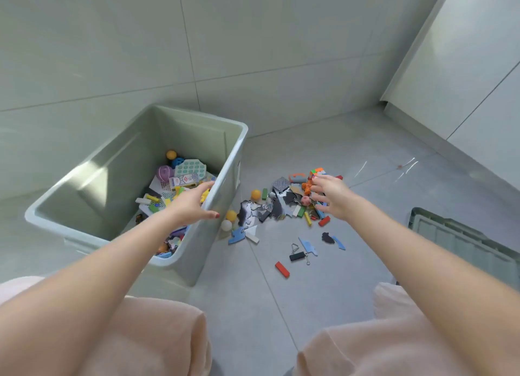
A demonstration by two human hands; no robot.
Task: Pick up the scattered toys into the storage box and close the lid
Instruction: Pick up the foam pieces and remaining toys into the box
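1. My left hand (194, 204) is on the right-hand rim of the green storage box (92, 178): my thumb lies outside the wall and my fingers reach over the rim to the inside. My fingers look only lightly bent over the edge, and I cannot tell whether they truly clamp it.
2. My right hand (330, 195) is spread over the far side of the toy pile (284, 204) on the floor, fingers splayed and slightly bent, tips down among the pieces. It has nothing firmly in hold that I can see.
3. The box stands open on the grey tile floor (351, 156) to my left, against the wall. It already holds many toys: a yellow ball (171, 154), a blue perforated ball (177, 162), a purple ball (165, 172), a teal bubble pad (190, 169) and assorted blocks.
4. The pile lies just right of the box: flat puzzle pieces, coloured blocks, an orange ball (255, 194), and another orange ball (231, 215) and a white ball (226, 225) right beside the box wall.
5. Nearer me, apart from the pile, lie a red block (282, 269), a black block (297, 256), a metal ring puzzle (295, 247) and some blue puzzle pieces.
6. The lid (461, 243) lies on the floor to my right, well apart from the box.
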